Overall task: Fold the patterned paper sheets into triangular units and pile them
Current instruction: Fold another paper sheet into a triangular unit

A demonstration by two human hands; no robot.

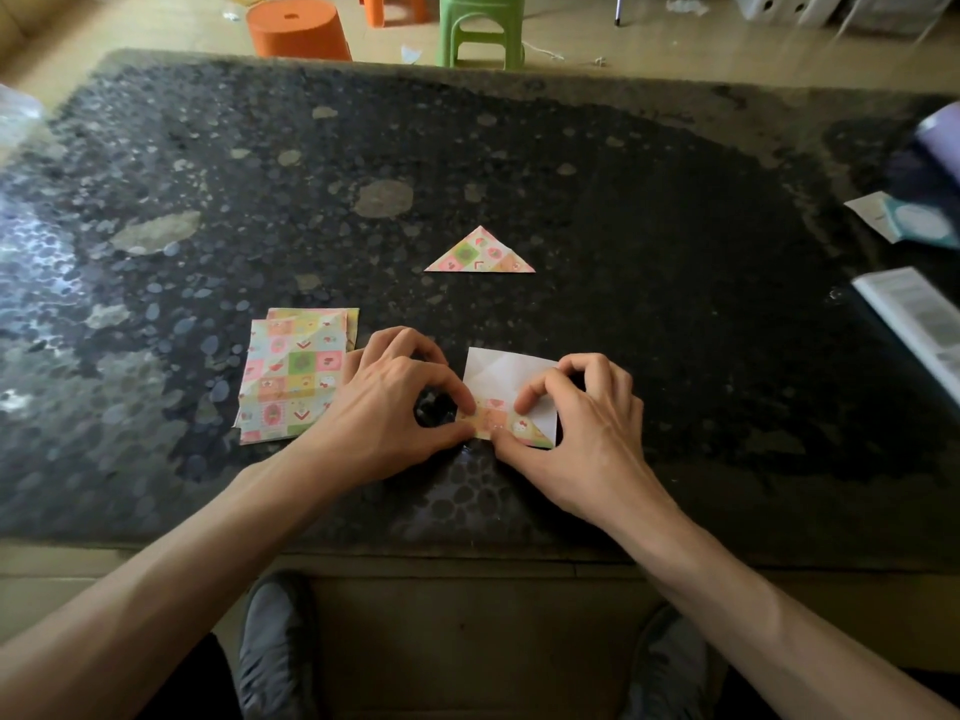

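A paper sheet point(498, 376) lies white side up near the table's front edge, its near corner folded over so the pastel checked pattern shows. My left hand point(384, 402) pinches that folded flap at its left end. My right hand point(576, 418) pinches the same flap from the right, forefinger on top and thumb at the near edge. A stack of unfolded patterned sheets point(291, 381) lies just left of my left hand. One finished patterned triangle point(480, 253) sits farther back at mid table.
The dark mottled table point(649, 226) holds a booklet point(919, 319) and a teal-and-white packet point(904, 220) at its right edge. An orange bucket point(298, 28) and a green stool point(480, 26) stand on the floor beyond. My shoes show below the front edge.
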